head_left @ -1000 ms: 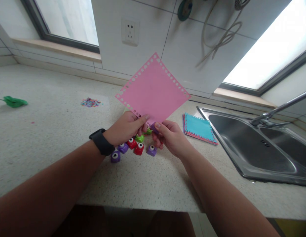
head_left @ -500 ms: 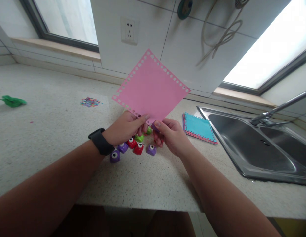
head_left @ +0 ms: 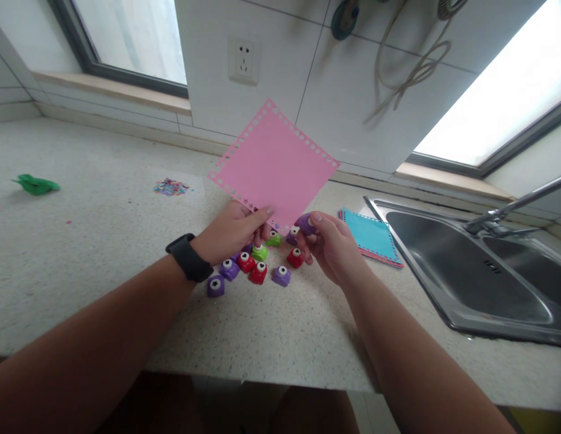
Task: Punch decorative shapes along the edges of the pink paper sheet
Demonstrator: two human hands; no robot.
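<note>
My left hand (head_left: 232, 232) pinches the lower corner of a pink paper square (head_left: 273, 166) with punched holes along its edges, holding it up over the counter. My right hand (head_left: 332, 244) is closed on a small purple hole punch (head_left: 305, 224), just right of the paper's bottom corner and apart from it. Below both hands, several small punches lie on the counter: purple (head_left: 215, 284), red (head_left: 258, 273), green (head_left: 260, 252) and another purple (head_left: 281, 275). A black watch (head_left: 188, 258) is on my left wrist.
A stack of teal and pink punched sheets (head_left: 373, 236) lies beside the steel sink (head_left: 470, 283) with its tap (head_left: 510, 211). A confetti pile (head_left: 172, 187) and a green object (head_left: 35, 184) sit on the speckled counter (head_left: 103, 241). The wall holds a socket (head_left: 244, 59) and hanging cord (head_left: 411, 66).
My right hand has pulled the purple punch off the paper's corner and moved right. The pink sheet has tilted a little and stays in my left hand.
</note>
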